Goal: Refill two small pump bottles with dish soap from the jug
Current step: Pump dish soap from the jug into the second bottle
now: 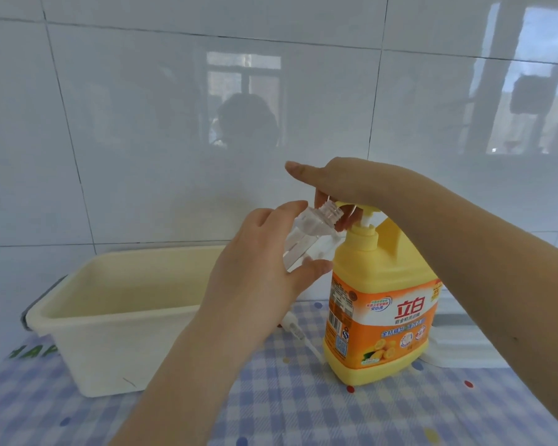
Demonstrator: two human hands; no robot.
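Beside the jug's [379, 304] yellow pump [364, 209], my left hand [258, 262] grips the small clear bottle [84, 235], tilted. It looks light and slippery, so I hold its sides. My right hand [345, 185] presses flat on the pump.

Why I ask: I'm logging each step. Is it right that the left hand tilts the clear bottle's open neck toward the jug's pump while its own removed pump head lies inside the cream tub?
Not quite. In the head view the removed pump head lies on the checked cloth beside the jug, not inside the cream tub. The rest holds: the left hand tilts the clear bottle's open neck toward the jug's pump, under the right hand.
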